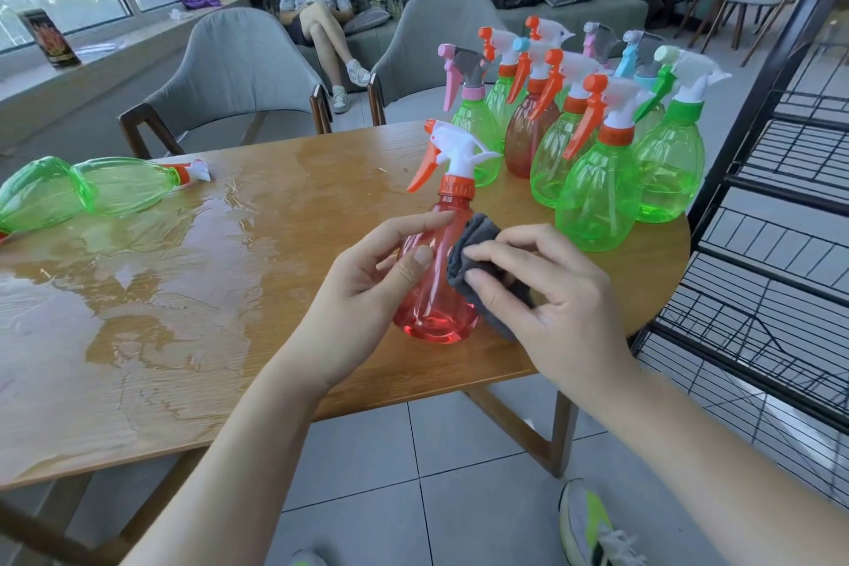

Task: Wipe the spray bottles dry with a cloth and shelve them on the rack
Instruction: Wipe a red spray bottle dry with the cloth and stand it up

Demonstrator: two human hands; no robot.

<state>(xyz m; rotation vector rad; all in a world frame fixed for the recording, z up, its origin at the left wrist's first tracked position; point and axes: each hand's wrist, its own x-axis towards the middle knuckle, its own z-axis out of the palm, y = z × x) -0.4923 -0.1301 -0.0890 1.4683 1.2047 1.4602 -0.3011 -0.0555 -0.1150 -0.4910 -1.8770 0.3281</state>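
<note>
- Mid-wipe at the wet counter (193, 335) — left hand (367, 285) gripping a red spray bottle (436, 290) upright near the front edge, right hand (542, 285) pinching a grey cloth (478, 244) against its side.
- Still waiting: a cluster of upright bottles (597, 198) behind, two green ones (92, 193) lying at far left.
- Nothing visibly shelved on the black wire rack (762, 271) — most of the job apparently left.

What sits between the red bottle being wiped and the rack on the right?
The red bottle is in the left hand, with the right hand pressing the grey cloth on its rack-facing side. Beyond that only bare table edge precedes the rack; the standing green bottles cluster farther back.
</note>
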